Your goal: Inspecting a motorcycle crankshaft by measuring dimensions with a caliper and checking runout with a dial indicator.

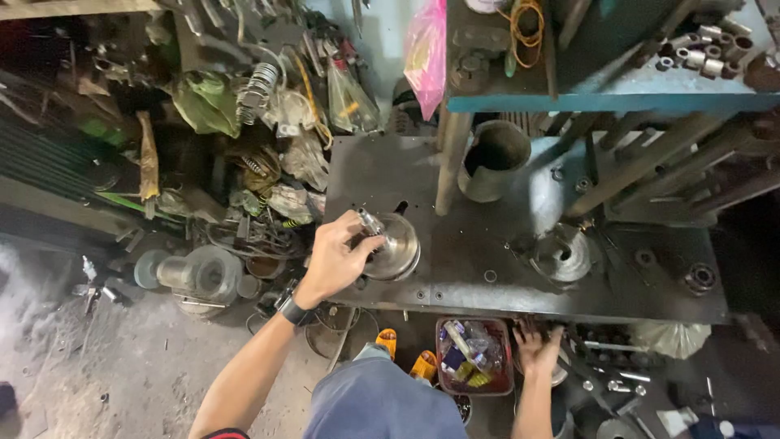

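Pretty cluttered bench here: a grey metal cup point(492, 159) and a round steel fitting point(562, 254) sit past my right hand point(536, 348), which is spread open by a red bin point(474, 356). My left hand point(335, 258) is clamped on a shiny metal disc part point(393, 246).

Bench: we note a dark steel plate point(455, 175) bearing an open grey cylinder point(493, 159) and a second metal hub point(562, 254).
Shelf: blue point(609, 102), with small sleeves point(705, 50).
Left: a pink bag point(426, 53), cluttered scrap point(244, 122).
Floor: a grey casting point(210, 275).
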